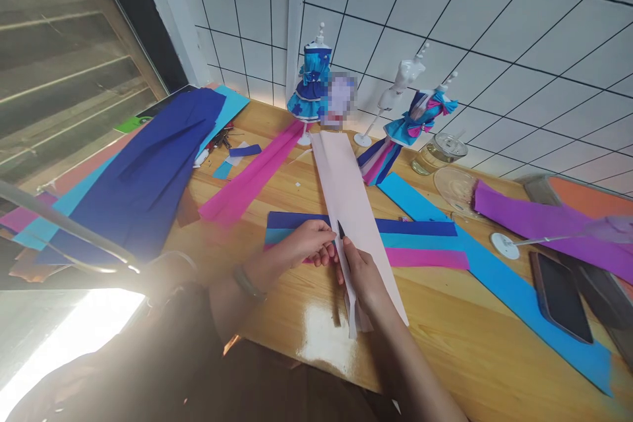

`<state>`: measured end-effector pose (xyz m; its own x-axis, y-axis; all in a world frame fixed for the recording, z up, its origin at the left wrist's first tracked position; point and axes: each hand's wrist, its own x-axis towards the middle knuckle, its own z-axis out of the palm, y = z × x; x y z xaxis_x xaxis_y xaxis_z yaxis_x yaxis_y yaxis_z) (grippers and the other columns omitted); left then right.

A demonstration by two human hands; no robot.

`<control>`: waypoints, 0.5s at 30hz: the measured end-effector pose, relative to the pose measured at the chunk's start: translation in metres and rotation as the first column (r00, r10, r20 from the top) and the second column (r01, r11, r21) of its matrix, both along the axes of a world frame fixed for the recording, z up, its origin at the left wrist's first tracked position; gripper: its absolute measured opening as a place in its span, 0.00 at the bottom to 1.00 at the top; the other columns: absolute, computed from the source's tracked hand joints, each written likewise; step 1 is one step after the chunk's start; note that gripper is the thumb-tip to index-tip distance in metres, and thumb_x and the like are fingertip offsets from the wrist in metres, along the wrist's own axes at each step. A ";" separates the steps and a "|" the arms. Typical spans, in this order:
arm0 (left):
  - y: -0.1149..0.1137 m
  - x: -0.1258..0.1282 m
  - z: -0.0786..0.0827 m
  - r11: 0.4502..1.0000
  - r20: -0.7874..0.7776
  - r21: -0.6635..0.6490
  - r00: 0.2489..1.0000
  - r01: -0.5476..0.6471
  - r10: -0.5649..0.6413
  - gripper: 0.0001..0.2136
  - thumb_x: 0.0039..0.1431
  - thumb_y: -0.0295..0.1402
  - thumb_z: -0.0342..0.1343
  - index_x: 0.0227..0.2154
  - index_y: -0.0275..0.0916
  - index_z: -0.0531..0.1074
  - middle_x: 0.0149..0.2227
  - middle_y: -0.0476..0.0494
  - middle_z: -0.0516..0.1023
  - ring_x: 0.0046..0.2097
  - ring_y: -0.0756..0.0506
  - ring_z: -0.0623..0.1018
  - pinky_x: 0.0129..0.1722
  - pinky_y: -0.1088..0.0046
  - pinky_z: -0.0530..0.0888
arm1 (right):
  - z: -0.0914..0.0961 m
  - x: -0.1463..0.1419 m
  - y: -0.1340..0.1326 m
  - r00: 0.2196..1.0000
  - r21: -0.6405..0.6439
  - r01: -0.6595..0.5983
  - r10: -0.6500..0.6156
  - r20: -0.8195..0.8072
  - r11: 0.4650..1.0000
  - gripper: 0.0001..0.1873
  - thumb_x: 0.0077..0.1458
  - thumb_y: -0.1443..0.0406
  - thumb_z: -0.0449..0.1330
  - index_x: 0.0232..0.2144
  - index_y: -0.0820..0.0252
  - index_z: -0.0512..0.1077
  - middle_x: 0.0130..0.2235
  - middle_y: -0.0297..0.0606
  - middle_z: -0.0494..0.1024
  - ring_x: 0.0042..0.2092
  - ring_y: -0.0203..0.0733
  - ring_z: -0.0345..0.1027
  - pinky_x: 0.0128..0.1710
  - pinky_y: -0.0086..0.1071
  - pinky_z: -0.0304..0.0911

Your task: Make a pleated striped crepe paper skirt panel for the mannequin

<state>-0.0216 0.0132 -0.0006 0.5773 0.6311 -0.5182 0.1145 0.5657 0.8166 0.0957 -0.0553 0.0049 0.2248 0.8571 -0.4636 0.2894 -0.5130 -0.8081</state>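
Observation:
A long pale pink strip of crepe paper runs lengthwise down the wooden table in front of me. My right hand is closed around scissors, whose dark pointed blades lie along the paper's left edge; their handles are hidden in the palm. My left hand pinches that same edge just left of the blades, fingers curled. A narrow sliver of paper hangs below the hands. Under the pink paper, crossing it, lie layered strips in dark blue, light blue and magenta.
Small mannequins in paper dresses and a bare one stand along the tiled wall. Blue paper sheets lie left, a magenta strip nearer. At right are a glass jar, purple paper and a phone.

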 end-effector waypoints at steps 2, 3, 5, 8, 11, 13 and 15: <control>0.000 0.000 0.000 1.000 0.002 0.002 1.000 0.002 -0.002 0.06 0.55 0.31 0.48 0.25 0.37 0.60 0.18 0.52 0.70 0.15 0.55 0.67 0.12 0.83 0.59 | 0.001 0.000 0.002 1.000 0.005 -0.015 0.015 0.016 1.000 0.30 0.54 0.47 0.41 0.11 0.58 0.62 0.11 0.33 0.64 0.16 0.35 0.58 0.18 0.29 0.52; 0.000 0.000 0.000 1.000 0.001 0.002 1.000 0.000 0.000 0.06 0.55 0.31 0.48 0.25 0.37 0.60 0.18 0.52 0.70 0.15 0.55 0.67 0.12 0.83 0.59 | 0.002 0.001 0.004 1.000 0.016 -0.025 0.025 0.019 1.000 0.30 0.54 0.48 0.41 0.11 0.59 0.63 0.12 0.33 0.64 0.16 0.35 0.58 0.19 0.29 0.53; 0.000 -0.001 -0.001 1.000 0.003 0.002 1.000 -0.003 0.003 0.06 0.55 0.31 0.48 0.25 0.37 0.60 0.18 0.52 0.70 0.15 0.55 0.67 0.12 0.82 0.58 | 0.002 0.002 0.007 0.999 0.038 -0.043 0.042 0.018 0.998 0.30 0.54 0.48 0.42 0.11 0.59 0.63 0.12 0.33 0.65 0.18 0.35 0.60 0.21 0.29 0.54; 0.001 -0.002 -0.003 1.000 0.014 0.010 1.000 -0.007 0.007 0.06 0.54 0.31 0.48 0.24 0.37 0.61 0.18 0.53 0.69 0.14 0.56 0.66 0.12 0.82 0.58 | 0.001 0.003 0.012 0.998 0.042 -0.052 0.052 0.019 0.998 0.31 0.54 0.48 0.41 0.11 0.59 0.64 0.11 0.33 0.65 0.18 0.35 0.60 0.22 0.29 0.54; 0.001 -0.003 -0.005 1.000 0.015 0.022 1.000 -0.005 0.005 0.07 0.53 0.32 0.49 0.23 0.37 0.61 0.17 0.53 0.68 0.14 0.56 0.65 0.12 0.82 0.58 | -0.001 0.004 0.014 0.998 0.025 -0.059 0.059 0.010 0.998 0.32 0.54 0.47 0.41 0.10 0.59 0.64 0.11 0.33 0.64 0.17 0.36 0.59 0.21 0.29 0.54; 0.001 -0.004 -0.005 1.000 0.011 0.027 1.000 -0.005 0.005 0.07 0.53 0.33 0.50 0.23 0.37 0.61 0.17 0.53 0.68 0.14 0.56 0.65 0.12 0.83 0.58 | -0.003 0.004 0.015 0.998 0.031 -0.064 0.064 0.006 0.997 0.32 0.54 0.46 0.40 0.10 0.59 0.63 0.11 0.33 0.64 0.17 0.36 0.59 0.21 0.30 0.54; 0.001 -0.003 -0.005 1.000 0.013 0.025 1.000 -0.004 0.003 0.07 0.53 0.34 0.50 0.23 0.37 0.61 0.17 0.53 0.68 0.14 0.56 0.64 0.12 0.83 0.56 | -0.003 0.004 0.014 0.998 0.040 -0.062 0.061 0.012 0.997 0.32 0.54 0.46 0.40 0.10 0.58 0.63 0.11 0.33 0.64 0.17 0.36 0.60 0.21 0.30 0.55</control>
